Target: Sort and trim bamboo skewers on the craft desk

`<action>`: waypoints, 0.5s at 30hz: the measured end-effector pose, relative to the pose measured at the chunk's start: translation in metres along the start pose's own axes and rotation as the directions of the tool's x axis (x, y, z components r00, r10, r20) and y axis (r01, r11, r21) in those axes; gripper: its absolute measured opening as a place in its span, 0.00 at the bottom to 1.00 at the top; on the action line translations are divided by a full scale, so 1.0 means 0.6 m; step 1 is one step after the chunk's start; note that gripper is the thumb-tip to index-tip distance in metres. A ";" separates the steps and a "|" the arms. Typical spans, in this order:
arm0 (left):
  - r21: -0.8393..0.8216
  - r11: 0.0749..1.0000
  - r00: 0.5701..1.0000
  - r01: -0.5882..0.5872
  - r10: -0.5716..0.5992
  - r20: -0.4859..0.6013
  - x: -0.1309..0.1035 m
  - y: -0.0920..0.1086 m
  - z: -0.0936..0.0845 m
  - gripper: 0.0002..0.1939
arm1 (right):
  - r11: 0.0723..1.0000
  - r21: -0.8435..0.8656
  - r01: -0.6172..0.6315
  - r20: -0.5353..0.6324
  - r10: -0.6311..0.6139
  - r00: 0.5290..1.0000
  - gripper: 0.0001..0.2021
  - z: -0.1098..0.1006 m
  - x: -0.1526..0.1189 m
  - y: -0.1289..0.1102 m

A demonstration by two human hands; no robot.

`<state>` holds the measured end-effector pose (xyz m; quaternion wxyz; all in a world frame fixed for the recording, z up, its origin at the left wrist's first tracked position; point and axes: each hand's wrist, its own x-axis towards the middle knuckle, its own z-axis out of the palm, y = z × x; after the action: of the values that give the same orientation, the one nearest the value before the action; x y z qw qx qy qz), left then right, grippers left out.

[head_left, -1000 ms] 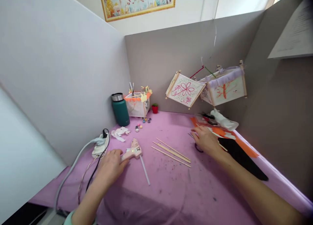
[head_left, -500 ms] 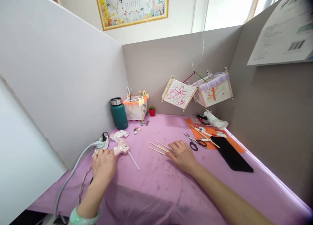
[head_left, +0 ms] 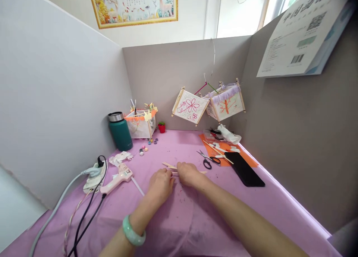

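Note:
Thin wooden sticks [head_left: 168, 165] lie on the purple cloth, their middles covered by my hands. My left hand [head_left: 161, 183], with a pale green bangle on its wrist, has its fingers curled and pinched at the near side of the sticks. Touching close by it, my right hand [head_left: 188, 173] is closed over the same sticks, and a stick end shows past its right side. Its fingertips are partly hidden. To the left, a pink hot glue gun [head_left: 119, 179] rests on its side with a white glue stick [head_left: 137, 186] poking from it.
Open scissors [head_left: 207, 161] lie right of my hands, near a black phone-like slab [head_left: 244, 169] and orange paper [head_left: 253, 161]. A power strip [head_left: 95, 178] with cables sits left. A green bottle [head_left: 120, 132], a decorated paper box [head_left: 140, 127] and hanging paper lanterns [head_left: 190, 106] stand behind.
My left hand has left the glue gun and moved right to the sticks. My right hand has closed from a flatter pose over them. The view has shifted right.

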<state>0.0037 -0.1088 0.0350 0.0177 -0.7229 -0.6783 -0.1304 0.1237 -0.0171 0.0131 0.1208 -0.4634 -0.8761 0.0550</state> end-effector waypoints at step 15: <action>-0.174 0.900 0.900 -0.399 0.421 0.111 -0.096 0.102 0.065 0.32 | 0.322 0.933 0.163 -0.250 0.251 0.935 0.18 0.010 -0.001 0.066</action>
<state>0.0677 -0.1622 -0.0057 -0.0581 -0.8566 -0.4985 -0.1199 0.1540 0.0048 -0.0010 0.5196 -0.3314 -0.6289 0.4740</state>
